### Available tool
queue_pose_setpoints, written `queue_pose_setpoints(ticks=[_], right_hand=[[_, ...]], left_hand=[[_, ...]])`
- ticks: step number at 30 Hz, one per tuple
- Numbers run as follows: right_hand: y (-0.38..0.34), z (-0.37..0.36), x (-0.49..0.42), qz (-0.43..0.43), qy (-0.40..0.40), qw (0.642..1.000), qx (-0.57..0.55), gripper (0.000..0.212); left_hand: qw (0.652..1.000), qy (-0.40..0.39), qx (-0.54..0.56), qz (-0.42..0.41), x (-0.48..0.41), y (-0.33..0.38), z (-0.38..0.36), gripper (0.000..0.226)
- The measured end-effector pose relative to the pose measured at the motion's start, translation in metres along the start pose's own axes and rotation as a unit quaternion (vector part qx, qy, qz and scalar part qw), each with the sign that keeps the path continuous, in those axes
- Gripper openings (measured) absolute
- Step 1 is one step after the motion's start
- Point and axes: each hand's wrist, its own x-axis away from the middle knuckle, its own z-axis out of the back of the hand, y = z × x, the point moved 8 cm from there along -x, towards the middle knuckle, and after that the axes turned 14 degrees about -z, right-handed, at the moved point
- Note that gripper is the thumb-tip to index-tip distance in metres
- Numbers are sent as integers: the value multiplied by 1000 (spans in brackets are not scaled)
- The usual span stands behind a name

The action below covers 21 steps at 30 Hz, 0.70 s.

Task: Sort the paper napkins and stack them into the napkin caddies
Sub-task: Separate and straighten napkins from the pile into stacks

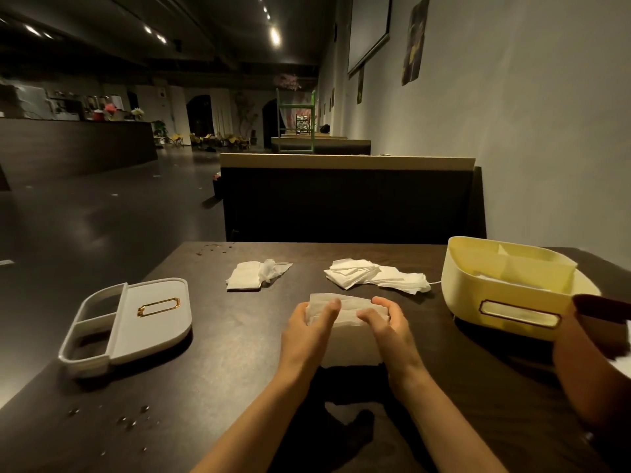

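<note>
Currently | napkin [345, 304] is gripped at either end by left hand [307, 331] and right hand [389, 324] | digits curled on it

Bare tabletop [232, 367] between grey caddy [150, 315] and yellow caddy [495, 290] — small napkin pile [244, 276], loose napkin heap [372, 276] beyond.

Both hands hold a folded white paper napkin [345, 306] just above the dark wooden worktop [222, 377]. The left hand [309, 331] and the right hand [389, 324] grip its two ends, thumbs on top. Beyond them lies a loose pile of white napkins [374, 275], and to its left a flat napkin touching a crumpled one [254, 274]. A greyish-white plastic caddy [136, 320] lies on its side at left. A pale yellow plastic caddy [505, 285] stands at right with white paper inside.
</note>
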Motion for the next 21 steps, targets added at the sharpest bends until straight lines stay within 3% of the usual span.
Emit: queue_pose_setpoints(ticks=[3,10,16,21], right_hand=[[1,3,-3,35,66,996,42,52],[11,10,-17,-1,139,990,-31,31],[12,16,-26,-14,190,981,-40,5],[5,10,-29,6,209,978,-11,24]], left_hand=[[998,48,-33,-18,2,-1,2,18],[992,87,-92,6,-10,-2,6,37],[993,92,-73,-1,-19,-6,12,10],[995,72,-56,26,-24,-13,6,34]])
